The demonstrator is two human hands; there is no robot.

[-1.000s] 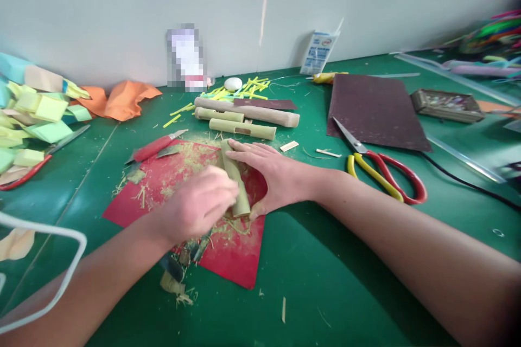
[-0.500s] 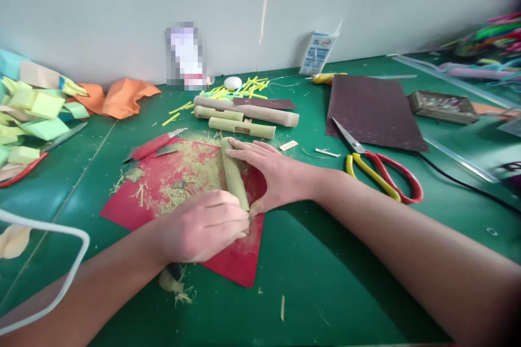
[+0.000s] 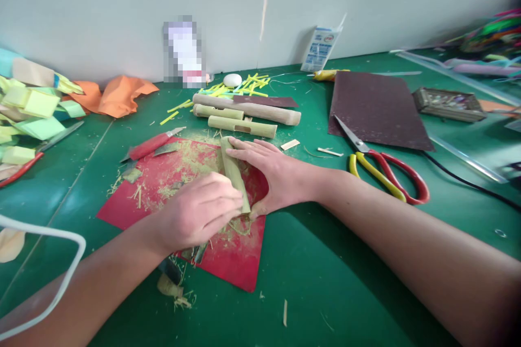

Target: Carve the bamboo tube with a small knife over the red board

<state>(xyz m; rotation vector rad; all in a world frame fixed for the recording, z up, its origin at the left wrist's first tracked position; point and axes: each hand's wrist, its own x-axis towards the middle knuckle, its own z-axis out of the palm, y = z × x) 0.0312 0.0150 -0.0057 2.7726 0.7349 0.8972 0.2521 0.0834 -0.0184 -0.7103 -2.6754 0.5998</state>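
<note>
A pale green piece of bamboo (image 3: 235,171) lies at a slant over a red sheet (image 3: 238,257) strewn with shavings and dust. My right hand (image 3: 272,171) braces it, fingers at the far end and thumb at the near end. My left hand (image 3: 205,209) is closed against the left side of the bamboo's near half. Its fingertips are turned away from view, and whatever they hold is hidden. Beyond the sheet lie two notched bamboo pieces (image 3: 243,127) and a longer, thicker one (image 3: 264,111). A red-handled craft knife (image 3: 150,145) rests at the sheet's far left corner.
Scissors (image 3: 386,168) with red and yellow handles lie right of my forearm, tips on a dark brown sheet (image 3: 378,103). Behind are a small box (image 3: 450,104), a drink carton (image 3: 321,47) and yellow strips (image 3: 254,85). Folded papers (image 3: 36,105) crowd the left.
My left hand has slid slightly left and up along the bamboo, uncovering its near end and some shavings. The right hand keeps its hold. The whole view has shifted a little.
</note>
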